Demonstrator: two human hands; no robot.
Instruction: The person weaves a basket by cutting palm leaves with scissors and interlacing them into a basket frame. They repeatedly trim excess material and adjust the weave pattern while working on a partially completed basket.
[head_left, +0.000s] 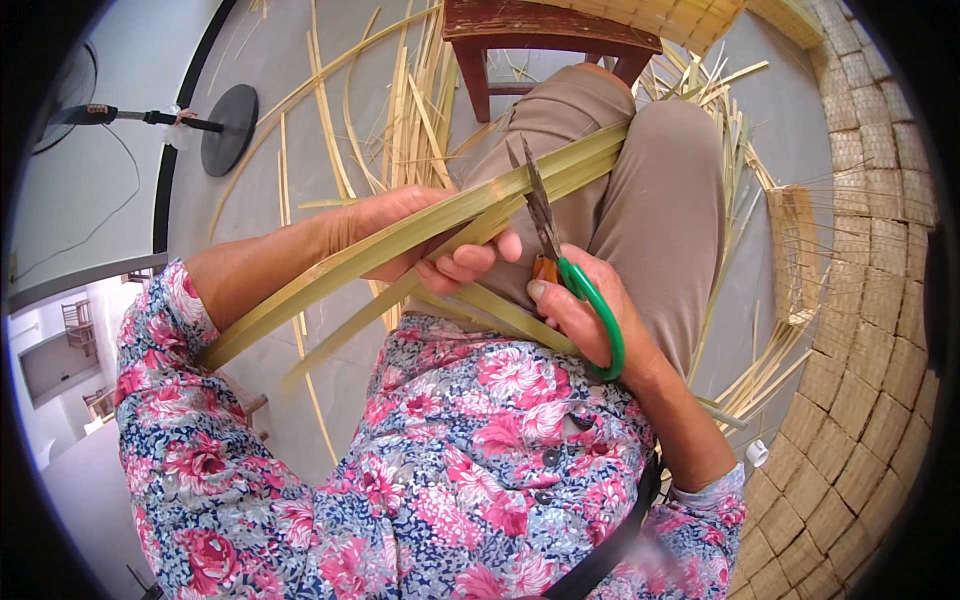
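Observation:
Several long green bamboo strips point(400, 229) lie across my lap, running from my left elbow to my knees. My left hand point(425, 235) is closed around them near their middle, fingers curled from below. In my right hand point(590, 310) is a pair of scissors point(541, 205) with green handles, pointing up and away from me. Their dark blades stand slightly apart, and the tips overlap the upper strip. Whether the blades touch the strip I cannot tell. Something orange shows between the handles and my fingers. Another strip crosses below both hands, against my shirt.
Loose pale strips point(405, 120) litter the grey floor beyond my left arm. A dark red wooden stool point(545, 28) stands ahead of my knees. Stacked woven baskets point(860, 310) line the right side, near an unfinished woven frame point(795, 250). A fan's round base point(230, 130) stands at the left.

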